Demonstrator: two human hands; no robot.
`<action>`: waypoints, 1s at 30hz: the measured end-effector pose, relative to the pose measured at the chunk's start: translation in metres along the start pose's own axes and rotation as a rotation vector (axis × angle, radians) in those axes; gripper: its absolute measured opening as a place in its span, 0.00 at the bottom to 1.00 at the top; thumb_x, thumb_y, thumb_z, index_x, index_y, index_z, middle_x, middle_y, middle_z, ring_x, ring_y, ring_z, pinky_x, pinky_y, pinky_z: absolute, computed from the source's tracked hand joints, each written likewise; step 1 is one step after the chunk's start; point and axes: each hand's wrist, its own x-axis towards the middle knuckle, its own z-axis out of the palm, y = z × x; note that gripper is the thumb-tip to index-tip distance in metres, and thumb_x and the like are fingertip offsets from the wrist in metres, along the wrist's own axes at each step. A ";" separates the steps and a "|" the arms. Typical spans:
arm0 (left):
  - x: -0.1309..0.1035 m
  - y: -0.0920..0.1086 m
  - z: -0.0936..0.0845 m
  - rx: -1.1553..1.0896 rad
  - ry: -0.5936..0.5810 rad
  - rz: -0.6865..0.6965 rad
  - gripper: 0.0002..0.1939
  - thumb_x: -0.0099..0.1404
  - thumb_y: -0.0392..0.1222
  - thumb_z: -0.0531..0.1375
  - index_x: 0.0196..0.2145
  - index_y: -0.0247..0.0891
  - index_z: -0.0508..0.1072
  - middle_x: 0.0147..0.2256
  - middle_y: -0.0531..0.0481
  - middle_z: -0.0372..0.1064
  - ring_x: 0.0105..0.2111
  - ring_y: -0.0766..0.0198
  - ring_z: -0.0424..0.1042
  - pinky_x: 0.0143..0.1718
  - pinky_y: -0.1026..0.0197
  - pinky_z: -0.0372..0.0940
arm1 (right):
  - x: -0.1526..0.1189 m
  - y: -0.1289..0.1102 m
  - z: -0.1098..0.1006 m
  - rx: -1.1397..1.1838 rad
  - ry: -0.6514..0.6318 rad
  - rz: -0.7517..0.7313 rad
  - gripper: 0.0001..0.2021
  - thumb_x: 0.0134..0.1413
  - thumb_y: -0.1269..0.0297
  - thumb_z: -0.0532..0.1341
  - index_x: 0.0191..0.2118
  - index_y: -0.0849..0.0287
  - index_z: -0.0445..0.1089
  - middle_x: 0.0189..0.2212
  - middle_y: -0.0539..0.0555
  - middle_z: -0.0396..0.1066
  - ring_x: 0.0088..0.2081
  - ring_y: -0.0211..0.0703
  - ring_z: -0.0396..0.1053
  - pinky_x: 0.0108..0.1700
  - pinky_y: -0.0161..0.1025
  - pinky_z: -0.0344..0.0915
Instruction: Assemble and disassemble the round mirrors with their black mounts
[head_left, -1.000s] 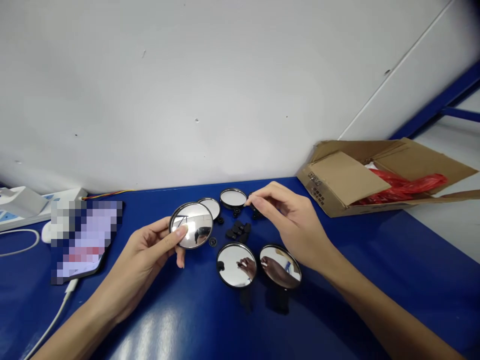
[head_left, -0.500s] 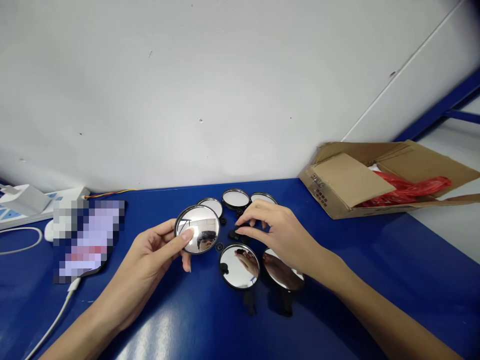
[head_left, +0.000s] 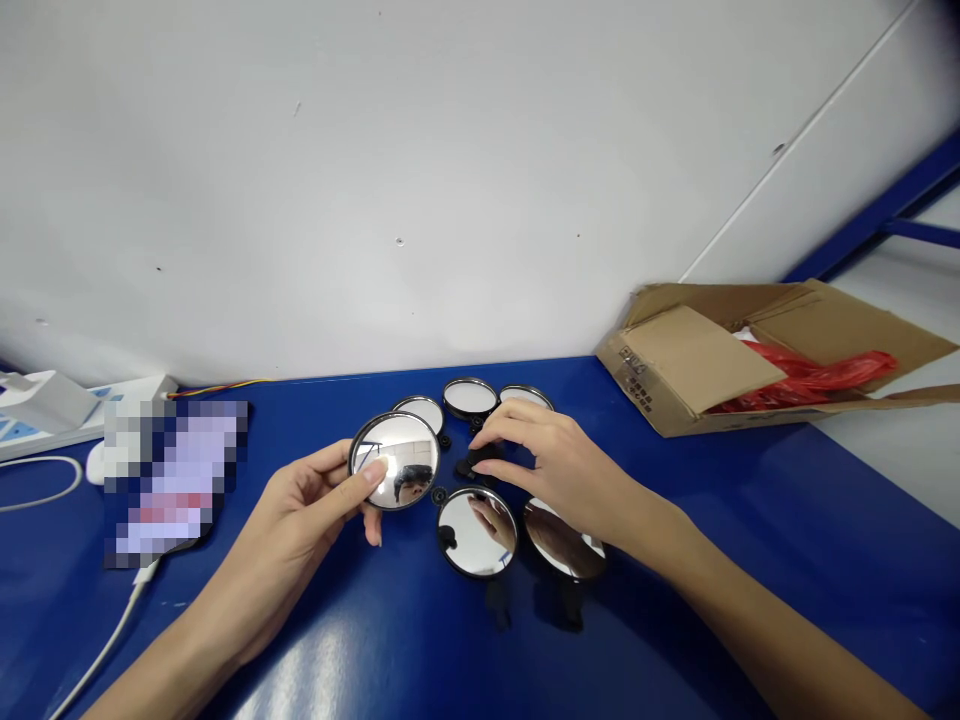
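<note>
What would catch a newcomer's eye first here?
Probably the shiny round mirror in the left hand, left of centre. Next, the right hand, its fingertips close to small black parts amid five more mirrors. Farther right, bright red plastic shows inside the open cardboard box.

Black parts [head_left: 465, 468] partly hidden by right fingers [head_left: 504, 470], contact uncertain; phone [head_left: 180, 470] pixelated.

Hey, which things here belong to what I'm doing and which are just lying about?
In the job:
round mirror held by the left hand
small black parts by the right hand
five other round mirrors, probably

Apparently just lying about:
phone
power strip
open cardboard box with red plastic
</note>
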 end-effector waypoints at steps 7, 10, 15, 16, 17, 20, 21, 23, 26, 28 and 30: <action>-0.005 -0.002 0.009 -0.101 0.051 -0.054 0.19 0.75 0.57 0.73 0.34 0.40 0.80 0.26 0.52 0.73 0.32 0.62 0.65 0.38 0.63 0.65 | -0.004 -0.022 0.007 0.046 0.126 -0.333 0.18 0.77 0.63 0.69 0.66 0.53 0.74 0.48 0.53 0.82 0.48 0.45 0.78 0.53 0.43 0.75; -0.005 -0.003 0.011 -0.121 0.049 -0.067 0.18 0.74 0.57 0.74 0.37 0.40 0.80 0.25 0.52 0.75 0.31 0.61 0.67 0.40 0.63 0.66 | -0.006 -0.032 0.014 -0.122 0.129 -0.493 0.13 0.81 0.69 0.63 0.64 0.56 0.76 0.46 0.53 0.83 0.43 0.42 0.77 0.47 0.42 0.74; -0.006 -0.004 0.014 -0.123 -0.010 -0.077 0.19 0.77 0.56 0.71 0.35 0.40 0.80 0.22 0.50 0.75 0.34 0.59 0.70 0.45 0.62 0.68 | -0.009 -0.041 0.021 -0.137 0.258 -0.653 0.10 0.78 0.76 0.64 0.58 0.66 0.78 0.40 0.55 0.84 0.37 0.40 0.76 0.39 0.40 0.72; -0.007 -0.004 0.014 -0.125 -0.020 -0.076 0.19 0.78 0.56 0.70 0.35 0.39 0.80 0.23 0.50 0.75 0.34 0.59 0.71 0.45 0.62 0.69 | -0.009 -0.042 0.021 -0.144 0.281 -0.678 0.09 0.78 0.76 0.64 0.58 0.68 0.77 0.40 0.57 0.84 0.37 0.42 0.77 0.39 0.41 0.73; -0.007 -0.004 0.014 -0.128 -0.026 -0.072 0.19 0.78 0.56 0.70 0.36 0.39 0.80 0.24 0.50 0.76 0.34 0.60 0.71 0.45 0.62 0.69 | -0.009 -0.043 0.020 -0.161 0.301 -0.699 0.10 0.78 0.76 0.64 0.58 0.70 0.77 0.41 0.58 0.85 0.38 0.43 0.78 0.39 0.42 0.75; -0.007 -0.007 0.014 -0.141 -0.003 -0.037 0.17 0.80 0.57 0.67 0.47 0.39 0.80 0.34 0.49 0.80 0.31 0.61 0.74 0.41 0.58 0.71 | -0.005 -0.042 0.018 -0.216 0.362 -0.719 0.12 0.78 0.78 0.62 0.61 0.73 0.75 0.43 0.63 0.85 0.40 0.47 0.80 0.41 0.44 0.78; -0.007 -0.009 0.013 -0.136 0.028 -0.022 0.17 0.80 0.58 0.66 0.52 0.40 0.79 0.36 0.50 0.80 0.30 0.61 0.75 0.40 0.57 0.72 | -0.001 -0.040 0.017 -0.230 0.386 -0.711 0.13 0.77 0.79 0.62 0.61 0.74 0.74 0.43 0.63 0.85 0.41 0.47 0.80 0.42 0.45 0.78; -0.009 -0.012 0.011 -0.091 0.111 0.022 0.18 0.81 0.58 0.65 0.57 0.44 0.74 0.36 0.52 0.79 0.30 0.59 0.76 0.37 0.56 0.72 | 0.009 -0.035 0.017 -0.269 0.442 -0.699 0.12 0.76 0.79 0.64 0.60 0.73 0.74 0.43 0.63 0.85 0.41 0.47 0.81 0.43 0.45 0.79; -0.018 -0.009 0.011 0.028 0.149 0.161 0.14 0.81 0.56 0.65 0.55 0.47 0.74 0.32 0.56 0.74 0.29 0.62 0.75 0.37 0.58 0.70 | 0.026 -0.023 0.021 -0.337 0.472 -0.689 0.08 0.77 0.78 0.64 0.56 0.71 0.75 0.41 0.62 0.85 0.41 0.47 0.81 0.44 0.44 0.79; -0.029 -0.002 0.016 0.069 0.073 0.286 0.11 0.81 0.55 0.66 0.52 0.47 0.77 0.32 0.55 0.73 0.31 0.63 0.75 0.37 0.59 0.68 | 0.036 -0.015 0.026 -0.363 0.450 -0.673 0.07 0.78 0.78 0.63 0.54 0.70 0.77 0.40 0.61 0.85 0.40 0.47 0.81 0.43 0.44 0.78; -0.042 0.006 0.024 0.018 -0.022 0.384 0.13 0.80 0.57 0.67 0.46 0.46 0.80 0.32 0.52 0.75 0.30 0.61 0.74 0.35 0.57 0.68 | 0.041 -0.009 0.031 -0.385 0.412 -0.651 0.07 0.79 0.77 0.61 0.53 0.68 0.78 0.38 0.59 0.84 0.38 0.47 0.80 0.41 0.44 0.76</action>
